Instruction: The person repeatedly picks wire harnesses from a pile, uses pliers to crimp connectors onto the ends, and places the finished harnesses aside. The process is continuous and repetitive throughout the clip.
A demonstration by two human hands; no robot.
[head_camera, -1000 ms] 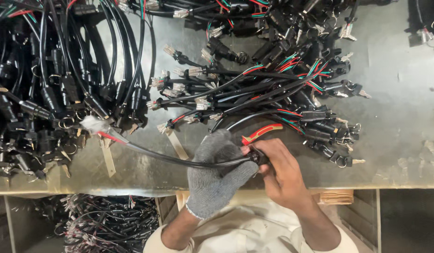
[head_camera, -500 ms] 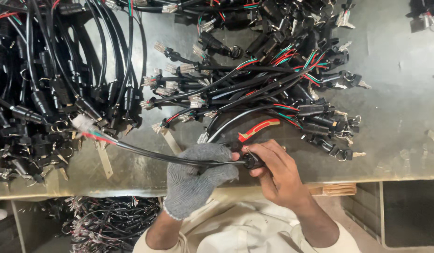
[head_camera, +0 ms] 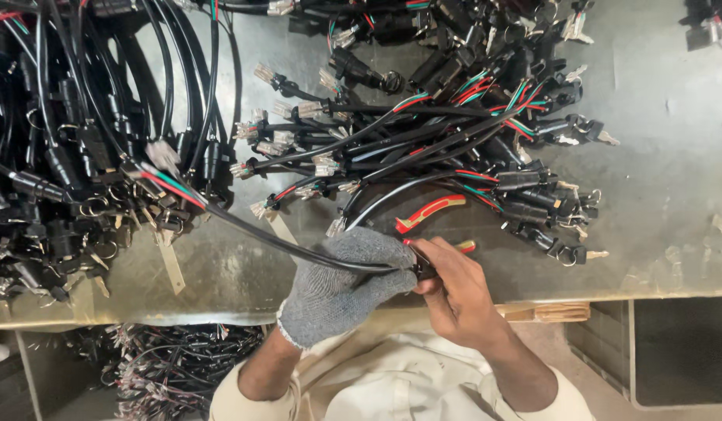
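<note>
My left hand (head_camera: 341, 281), in a grey knit glove, grips a black sheathed cable (head_camera: 275, 242) near its end. The cable runs up and left to a white connector (head_camera: 163, 154) with red and green wires. My bare right hand (head_camera: 458, 292) pinches the small black part (head_camera: 423, 270) at the cable's end, right beside the gloved fingers. Both hands meet at the table's front edge. A red-handled tool (head_camera: 432, 210) lies on the table just above them.
A grey metal table (head_camera: 665, 187) carries a heap of black cable harnesses with keys (head_camera: 493, 132) at the centre and a bigger pile (head_camera: 72, 148) at the left. More wire bundles (head_camera: 166, 366) lie below the table edge. A wooden block (head_camera: 559, 312) sits under the right edge.
The view has shifted slightly, so the hands sit a little further left in frame. Both hands keep hold of the same cable end; the grip looks the same.
</note>
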